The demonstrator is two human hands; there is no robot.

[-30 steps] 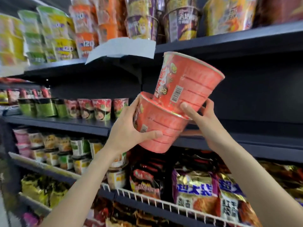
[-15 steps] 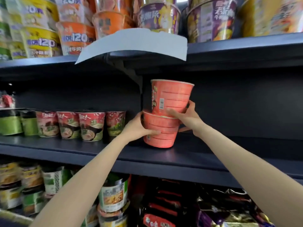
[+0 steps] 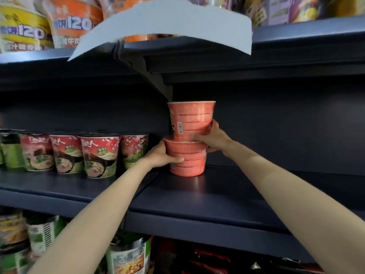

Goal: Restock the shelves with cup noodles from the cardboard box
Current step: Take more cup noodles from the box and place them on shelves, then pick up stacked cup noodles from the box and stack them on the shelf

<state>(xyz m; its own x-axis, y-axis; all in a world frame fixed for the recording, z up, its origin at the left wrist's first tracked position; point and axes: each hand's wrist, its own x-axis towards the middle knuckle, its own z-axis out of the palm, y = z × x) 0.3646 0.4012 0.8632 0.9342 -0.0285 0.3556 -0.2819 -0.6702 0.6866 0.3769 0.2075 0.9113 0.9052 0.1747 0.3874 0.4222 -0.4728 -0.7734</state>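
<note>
Light falls from above and in front of me, bright on the packets of the top shelf (image 3: 296, 32) and on the white paper tag (image 3: 177, 22), which is nearly washed out. Under that shelf the back wall goes dim and deep blue-black. The shelf board (image 3: 217, 194) carries a soft reddish reflection below the red cups (image 3: 187, 155). My forearms are evenly lit, without hard shadows. The wide lens bends the shelf edges into curves. The corners are smeared and soft; print on the far-left cups (image 3: 37, 153) blurs.
</note>
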